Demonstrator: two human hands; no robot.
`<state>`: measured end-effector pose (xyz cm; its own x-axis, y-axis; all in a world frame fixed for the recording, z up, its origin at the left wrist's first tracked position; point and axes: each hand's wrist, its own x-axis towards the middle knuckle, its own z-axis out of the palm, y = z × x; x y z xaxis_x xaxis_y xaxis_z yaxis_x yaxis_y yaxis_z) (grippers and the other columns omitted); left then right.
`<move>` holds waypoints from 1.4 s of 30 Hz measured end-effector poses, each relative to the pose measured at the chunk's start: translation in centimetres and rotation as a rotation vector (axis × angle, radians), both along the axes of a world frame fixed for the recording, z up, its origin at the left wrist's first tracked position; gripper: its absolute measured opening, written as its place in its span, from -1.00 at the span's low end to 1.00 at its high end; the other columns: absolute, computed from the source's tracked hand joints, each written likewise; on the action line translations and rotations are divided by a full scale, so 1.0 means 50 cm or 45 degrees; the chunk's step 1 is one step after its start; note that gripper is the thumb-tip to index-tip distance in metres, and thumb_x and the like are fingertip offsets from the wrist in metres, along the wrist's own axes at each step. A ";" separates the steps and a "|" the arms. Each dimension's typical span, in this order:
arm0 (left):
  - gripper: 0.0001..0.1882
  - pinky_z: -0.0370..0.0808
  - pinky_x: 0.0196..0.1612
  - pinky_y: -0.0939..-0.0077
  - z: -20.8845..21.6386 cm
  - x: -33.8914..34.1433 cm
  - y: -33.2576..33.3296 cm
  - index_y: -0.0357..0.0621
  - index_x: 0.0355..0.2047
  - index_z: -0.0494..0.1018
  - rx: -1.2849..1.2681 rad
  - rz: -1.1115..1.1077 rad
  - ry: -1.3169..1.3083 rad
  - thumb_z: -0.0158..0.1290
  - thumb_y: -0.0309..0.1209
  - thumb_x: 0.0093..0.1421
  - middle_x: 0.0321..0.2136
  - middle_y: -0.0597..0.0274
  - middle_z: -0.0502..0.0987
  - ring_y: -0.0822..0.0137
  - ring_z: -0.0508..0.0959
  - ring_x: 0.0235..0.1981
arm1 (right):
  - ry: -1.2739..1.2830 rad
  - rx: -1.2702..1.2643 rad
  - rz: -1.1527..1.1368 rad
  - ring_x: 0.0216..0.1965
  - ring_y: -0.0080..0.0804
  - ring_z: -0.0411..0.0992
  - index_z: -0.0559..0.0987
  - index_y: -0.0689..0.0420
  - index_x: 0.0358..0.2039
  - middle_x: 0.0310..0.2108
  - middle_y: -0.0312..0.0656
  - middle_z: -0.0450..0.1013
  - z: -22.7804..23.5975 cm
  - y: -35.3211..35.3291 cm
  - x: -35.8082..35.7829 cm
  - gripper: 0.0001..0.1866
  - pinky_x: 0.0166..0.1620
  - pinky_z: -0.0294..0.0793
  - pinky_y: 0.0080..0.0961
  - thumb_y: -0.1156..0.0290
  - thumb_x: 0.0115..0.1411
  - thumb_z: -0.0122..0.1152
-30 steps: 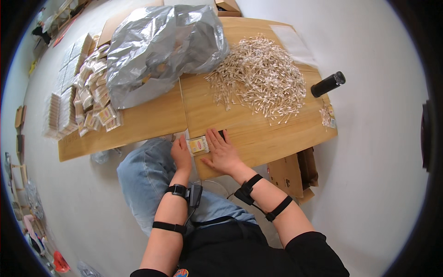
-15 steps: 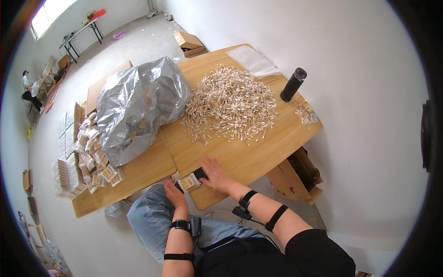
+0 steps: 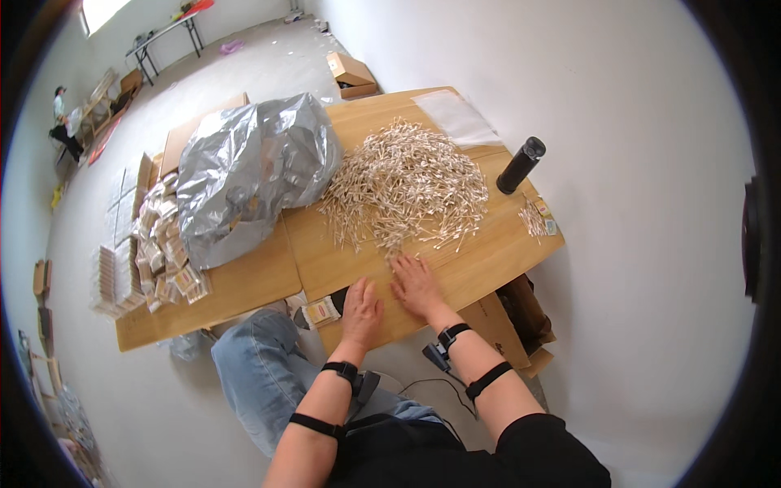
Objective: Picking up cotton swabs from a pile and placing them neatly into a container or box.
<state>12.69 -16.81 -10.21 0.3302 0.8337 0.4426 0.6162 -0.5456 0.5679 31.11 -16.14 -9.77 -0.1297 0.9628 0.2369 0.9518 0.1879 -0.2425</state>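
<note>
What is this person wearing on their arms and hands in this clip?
Both hands are bare, no gloves. The left hand has a black wrist strap carrying a small dark device, plus a black band on the forearm. The right hand has the same pair, with a thin cable trailing from its device. Black short sleeves end at the upper arms.

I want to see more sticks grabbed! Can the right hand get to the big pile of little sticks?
Probably yes: the right hand lies flat on the table at the near edge of the stick pile, with nothing between.
</note>
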 end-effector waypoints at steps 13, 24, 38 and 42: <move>-0.43 0.18 0.31 0.06 -0.046 0.016 0.003 -0.16 0.18 0.23 -0.063 0.056 0.140 0.09 -0.40 0.16 0.20 0.02 0.25 0.05 0.25 0.26 | 0.324 0.196 -0.106 -0.03 -0.08 0.39 0.54 0.13 -0.15 -0.09 -0.05 0.43 0.021 -0.016 -0.048 -0.65 0.02 0.36 -0.22 0.32 0.03 0.31; -0.52 0.20 0.29 0.06 -0.029 0.026 0.001 -0.21 0.10 0.32 -0.083 0.059 0.160 0.09 -0.43 0.14 0.17 0.02 0.31 0.05 0.28 0.23 | 0.467 0.503 -0.465 -0.27 -0.11 0.36 0.48 0.10 -0.47 -0.39 -0.16 0.38 -0.005 0.092 0.032 -0.87 -0.17 0.33 -0.21 0.48 0.01 0.30; -0.37 0.18 0.30 0.08 -0.030 0.023 -0.001 -0.17 0.22 0.21 -0.110 0.088 0.054 0.10 -0.46 0.11 0.21 0.00 0.26 0.04 0.28 0.24 | 0.471 0.256 -0.111 -0.31 -0.11 0.42 0.59 0.13 -0.36 -0.39 -0.15 0.44 0.036 -0.031 -0.016 -0.83 -0.25 0.43 -0.26 0.47 -0.02 0.33; -0.42 0.18 0.29 0.07 -0.030 0.025 0.002 -0.12 0.20 0.27 -0.056 0.061 0.142 0.09 -0.46 0.13 0.21 0.02 0.26 0.05 0.27 0.25 | 0.505 0.236 -0.154 -0.31 -0.10 0.42 0.58 0.14 -0.38 -0.39 -0.14 0.44 0.027 -0.037 -0.011 -0.82 -0.26 0.43 -0.26 0.48 -0.05 0.34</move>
<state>13.96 -16.71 -11.70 0.3348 0.8674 0.3682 0.7015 -0.4903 0.5172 30.57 -17.98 -8.43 0.1170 0.9021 0.4155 0.8101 0.1554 -0.5654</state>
